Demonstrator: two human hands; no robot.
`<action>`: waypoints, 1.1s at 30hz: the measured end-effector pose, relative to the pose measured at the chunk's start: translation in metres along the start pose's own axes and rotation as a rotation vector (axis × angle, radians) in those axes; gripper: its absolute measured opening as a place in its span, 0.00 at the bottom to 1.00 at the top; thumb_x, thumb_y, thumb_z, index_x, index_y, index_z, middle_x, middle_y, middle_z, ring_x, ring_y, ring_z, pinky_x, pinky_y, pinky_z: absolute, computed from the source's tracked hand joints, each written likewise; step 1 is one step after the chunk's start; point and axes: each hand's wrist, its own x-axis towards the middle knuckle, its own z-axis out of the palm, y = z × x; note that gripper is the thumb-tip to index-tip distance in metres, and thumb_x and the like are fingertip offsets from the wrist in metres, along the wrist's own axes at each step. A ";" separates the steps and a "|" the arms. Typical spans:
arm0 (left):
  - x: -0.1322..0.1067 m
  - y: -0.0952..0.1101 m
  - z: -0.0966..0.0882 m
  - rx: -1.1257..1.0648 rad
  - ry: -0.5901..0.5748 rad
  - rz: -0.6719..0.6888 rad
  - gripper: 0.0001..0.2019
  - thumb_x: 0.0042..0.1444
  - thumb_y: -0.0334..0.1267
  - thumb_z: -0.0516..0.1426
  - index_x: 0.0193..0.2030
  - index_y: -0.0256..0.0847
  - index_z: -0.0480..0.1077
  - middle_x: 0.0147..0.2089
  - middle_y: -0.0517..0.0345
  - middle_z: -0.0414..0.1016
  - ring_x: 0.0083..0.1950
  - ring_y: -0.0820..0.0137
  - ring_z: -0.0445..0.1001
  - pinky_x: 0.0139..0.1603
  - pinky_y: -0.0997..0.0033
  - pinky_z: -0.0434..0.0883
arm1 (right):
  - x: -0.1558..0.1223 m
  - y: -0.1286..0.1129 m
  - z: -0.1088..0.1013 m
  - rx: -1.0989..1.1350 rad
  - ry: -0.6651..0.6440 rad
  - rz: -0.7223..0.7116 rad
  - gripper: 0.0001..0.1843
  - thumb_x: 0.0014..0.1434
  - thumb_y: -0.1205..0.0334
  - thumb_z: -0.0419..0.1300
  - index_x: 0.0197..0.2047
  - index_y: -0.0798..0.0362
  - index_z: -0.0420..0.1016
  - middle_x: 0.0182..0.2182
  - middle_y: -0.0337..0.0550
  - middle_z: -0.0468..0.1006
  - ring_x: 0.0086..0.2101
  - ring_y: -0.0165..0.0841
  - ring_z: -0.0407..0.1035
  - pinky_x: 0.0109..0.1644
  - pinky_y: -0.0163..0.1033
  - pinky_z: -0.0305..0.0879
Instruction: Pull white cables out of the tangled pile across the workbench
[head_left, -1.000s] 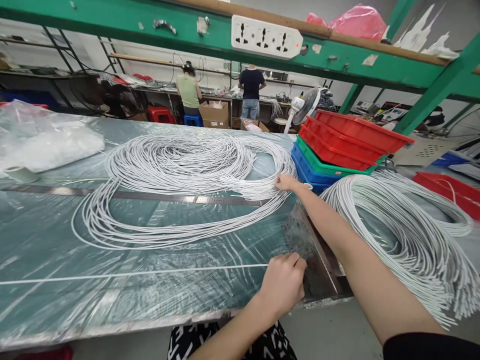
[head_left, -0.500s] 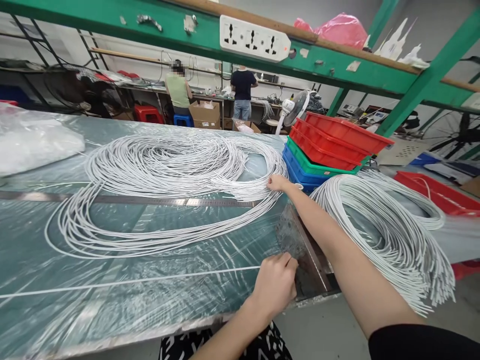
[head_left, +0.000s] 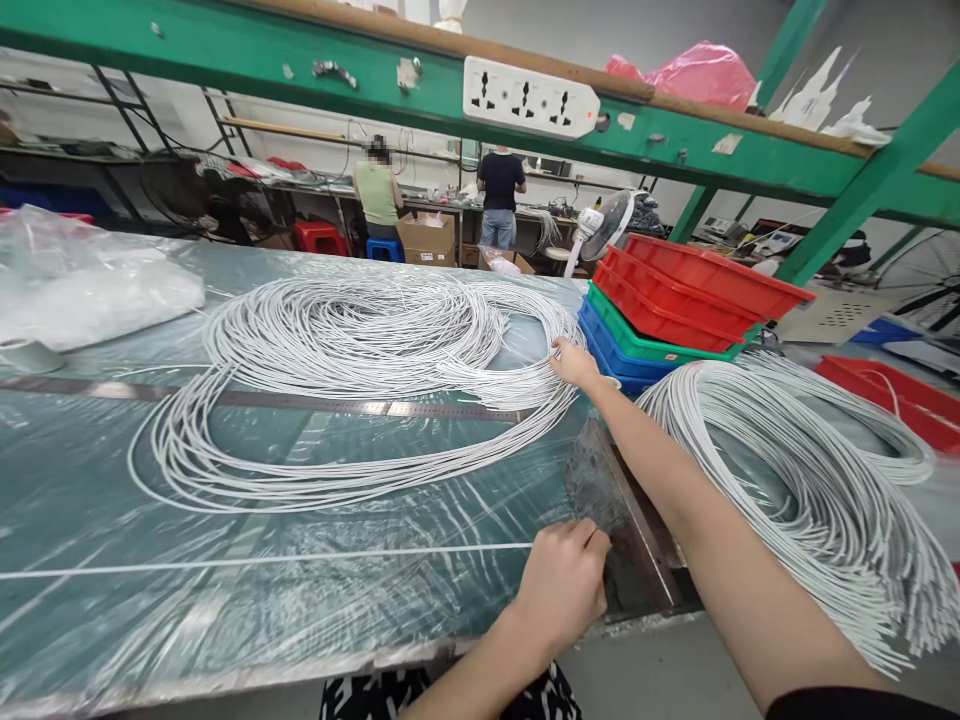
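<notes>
My left hand [head_left: 568,580], low in the middle, is closed round one end of a single white cable [head_left: 315,556]. That cable runs almost straight across the table to the left edge of the view. Just right of this hand stands a dark metal block [head_left: 600,475]. Farther up, my right hand [head_left: 574,362] reaches across with curled fingers at the right side of a large heap of coiled white cables [head_left: 352,335]. Its fingertips grip cable strands there; how many, I cannot tell. A looser loop of cables [head_left: 322,475] lies in front of the heap.
Stacked plastic trays [head_left: 675,300], red, green and blue, stand behind my right hand. Another cable coil [head_left: 787,490] lies right of my forearm. A steel ruler [head_left: 420,408] runs under the cables. Clear plastic bags [head_left: 97,290] lie far left. A green beam with a power strip [head_left: 530,97] crosses overhead.
The whole view has shifted slightly left, so everything appears farther right. Both hands keep nearly the same place and grip. A roll has come into view at the left.
</notes>
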 end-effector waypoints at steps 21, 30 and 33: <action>-0.002 0.002 0.001 0.046 -0.001 0.015 0.09 0.47 0.23 0.53 0.32 0.40 0.62 0.33 0.57 0.67 0.32 0.67 0.69 0.27 0.67 0.62 | 0.001 0.004 0.010 -0.012 -0.295 -0.082 0.23 0.65 0.60 0.55 0.62 0.53 0.69 0.27 0.41 0.78 0.28 0.32 0.72 0.41 0.33 0.63; -0.002 0.002 0.003 0.042 -0.021 0.007 0.08 0.48 0.22 0.53 0.31 0.39 0.61 0.32 0.57 0.66 0.32 0.67 0.67 0.27 0.68 0.60 | 0.004 0.004 0.012 0.000 -0.285 -0.076 0.21 0.65 0.60 0.56 0.60 0.52 0.70 0.32 0.41 0.79 0.30 0.32 0.73 0.43 0.34 0.64; -0.001 0.001 0.004 0.040 -0.007 0.000 0.08 0.49 0.22 0.53 0.30 0.39 0.61 0.31 0.57 0.64 0.30 0.68 0.66 0.26 0.69 0.59 | 0.004 0.004 0.013 -0.002 -0.266 -0.078 0.21 0.64 0.60 0.57 0.60 0.52 0.71 0.34 0.42 0.79 0.37 0.33 0.74 0.47 0.33 0.63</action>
